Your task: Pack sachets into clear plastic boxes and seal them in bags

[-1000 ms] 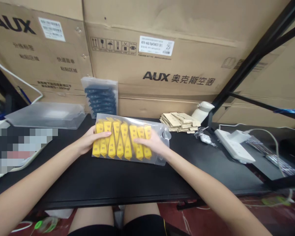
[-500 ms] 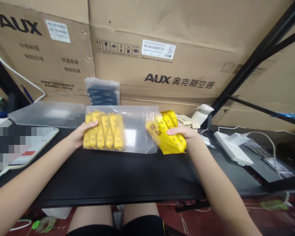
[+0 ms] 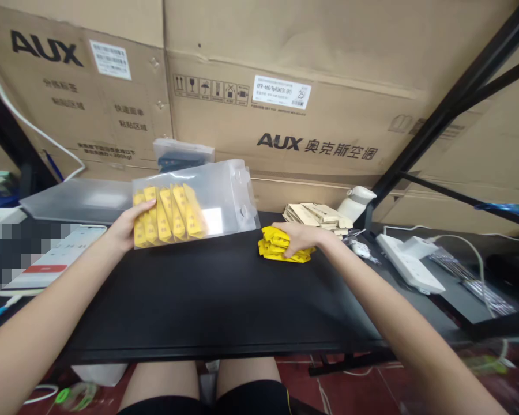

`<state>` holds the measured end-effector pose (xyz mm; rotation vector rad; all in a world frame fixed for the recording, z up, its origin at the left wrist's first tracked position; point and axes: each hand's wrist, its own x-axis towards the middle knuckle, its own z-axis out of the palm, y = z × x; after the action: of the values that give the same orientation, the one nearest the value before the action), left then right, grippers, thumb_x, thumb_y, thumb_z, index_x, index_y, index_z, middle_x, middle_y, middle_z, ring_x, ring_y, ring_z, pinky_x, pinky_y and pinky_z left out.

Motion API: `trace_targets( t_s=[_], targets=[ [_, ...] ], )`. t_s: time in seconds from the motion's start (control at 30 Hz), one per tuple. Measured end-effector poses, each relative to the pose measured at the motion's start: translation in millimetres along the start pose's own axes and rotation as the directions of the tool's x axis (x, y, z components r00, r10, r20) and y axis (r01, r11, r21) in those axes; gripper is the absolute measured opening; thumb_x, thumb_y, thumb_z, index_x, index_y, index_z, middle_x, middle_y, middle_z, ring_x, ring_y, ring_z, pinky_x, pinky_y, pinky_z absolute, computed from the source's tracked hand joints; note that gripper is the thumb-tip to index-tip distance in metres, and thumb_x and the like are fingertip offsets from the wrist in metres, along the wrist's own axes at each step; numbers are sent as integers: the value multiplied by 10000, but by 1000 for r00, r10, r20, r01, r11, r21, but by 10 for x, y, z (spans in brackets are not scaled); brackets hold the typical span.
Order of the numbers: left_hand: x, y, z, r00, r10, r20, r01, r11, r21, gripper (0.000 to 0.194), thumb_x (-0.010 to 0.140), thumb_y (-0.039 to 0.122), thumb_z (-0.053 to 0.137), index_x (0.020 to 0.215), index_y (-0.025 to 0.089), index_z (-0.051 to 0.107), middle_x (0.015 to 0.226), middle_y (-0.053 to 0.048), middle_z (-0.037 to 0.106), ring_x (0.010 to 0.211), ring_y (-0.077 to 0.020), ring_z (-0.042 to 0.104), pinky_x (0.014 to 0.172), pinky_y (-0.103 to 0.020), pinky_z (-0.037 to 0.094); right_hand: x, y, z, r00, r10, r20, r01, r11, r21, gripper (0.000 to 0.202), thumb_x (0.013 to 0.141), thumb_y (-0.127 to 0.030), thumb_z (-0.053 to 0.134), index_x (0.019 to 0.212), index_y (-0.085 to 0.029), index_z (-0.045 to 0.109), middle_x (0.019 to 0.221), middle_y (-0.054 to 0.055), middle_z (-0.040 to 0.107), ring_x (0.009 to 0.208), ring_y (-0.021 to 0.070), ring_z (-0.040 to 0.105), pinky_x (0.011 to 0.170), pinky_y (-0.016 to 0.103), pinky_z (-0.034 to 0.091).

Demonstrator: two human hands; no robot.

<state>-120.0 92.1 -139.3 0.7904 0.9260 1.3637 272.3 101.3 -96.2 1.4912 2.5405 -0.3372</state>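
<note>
Behind the black worktop point(image 3: 207, 305), tall cardboard cartons point(image 3: 337, 52) fill the back of the view. Next in size after the worktop comes a see-through box point(image 3: 218, 199), left of centre and tilted with its right end raised; whether its lower edge touches the surface cannot be told. A smaller translucent pack point(image 3: 184, 148) of dark blue pieces stands behind it, while a white power strip point(image 3: 410, 262) and a pile of flattened cardboard point(image 3: 313, 214) lie to the right.

The left hand point(image 3: 130, 227) has its grip closed on the box's left end, thumb across the front, over a row of yellow packets point(image 3: 169, 213) seen inside on that side. The right hand point(image 3: 300, 237) curls its grip down over a loose yellow bunch point(image 3: 272, 245), just beyond the box's right end; the hand hides how many packets it holds, and contact with the worktop is unclear.

To handle these well, I would judge, the left grip should be firm yet light, since thin plastic likely bows and the row could lean rightward. The right fingers should probably press evenly so that no single packet slips free.
</note>
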Motion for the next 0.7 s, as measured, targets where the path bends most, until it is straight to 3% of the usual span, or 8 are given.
trace_targets(
  t_s=[0.17, 0.27, 0.33, 0.47, 0.6, 0.7],
  targets=[
    [2, -21, -19, 1000, 14, -2, -14, 1000, 22, 288, 785, 227, 654, 1067, 174, 680, 962, -62, 770, 872, -257, 734, 698, -344, 626, 83, -249, 47, 990, -136, 24, 137, 952, -273, 715, 576, -240, 771, 1236, -180, 505, 1129, 121, 611, 1048, 296, 566, 873, 361, 464],
    [14, -37, -27, 1000, 17, -1, -17, 1000, 21, 317, 781, 233, 660, 1091, 165, 673, 981, -69, 766, 879, -257, 732, 700, -342, 627, 73, -329, 47, 970, -238, -48, 179, 834, -522, 752, 577, -273, 796, 1256, -151, 497, 1211, 167, 556, 1100, 343, 510, 916, 415, 426],
    [13, -44, -20, 1000, 11, 1, -11, 1000, 22, 333, 783, 238, 659, 1106, 157, 665, 997, -77, 763, 888, -259, 730, 704, -339, 627, 62, -351, 48, 965, -250, -77, 145, 756, -639, 743, 610, -279, 787, 1276, -147, 485, 1216, 195, 530, 1068, 350, 526, 849, 409, 451],
    [-4, -50, 7, 1000, -20, 22, 19, 1000, 7, 366, 777, 243, 671, 1133, 162, 649, 1009, -79, 760, 898, -245, 729, 733, -316, 622, 92, -293, 42, 964, -263, -49, 160, 712, -684, 586, 705, -245, 709, 1247, -168, 503, 1108, 164, 559, 889, 286, 598, 681, 341, 473],
    [-10, -52, 23, 997, -62, 37, 62, 998, 3, 307, 763, 237, 697, 1061, 167, 675, 943, -64, 773, 845, -240, 739, 702, -311, 626, 164, -127, 11, 894, -448, 3, 341, 676, -653, 484, 772, -211, 647, 1237, -195, 512, 1075, 128, 563, 902, 251, 572, 691, 321, 470],
    [-10, -54, 34, 998, -52, 29, 51, 998, 26, 263, 760, 228, 697, 1011, 150, 691, 941, -85, 772, 846, -254, 738, 690, -314, 625, 188, -38, 0, 853, -522, 3, 400, 650, -646, 519, 809, -150, 581, 1312, -198, 465, 1091, 134, 561, 894, 239, 566, 711, 335, 475]
  ],
)
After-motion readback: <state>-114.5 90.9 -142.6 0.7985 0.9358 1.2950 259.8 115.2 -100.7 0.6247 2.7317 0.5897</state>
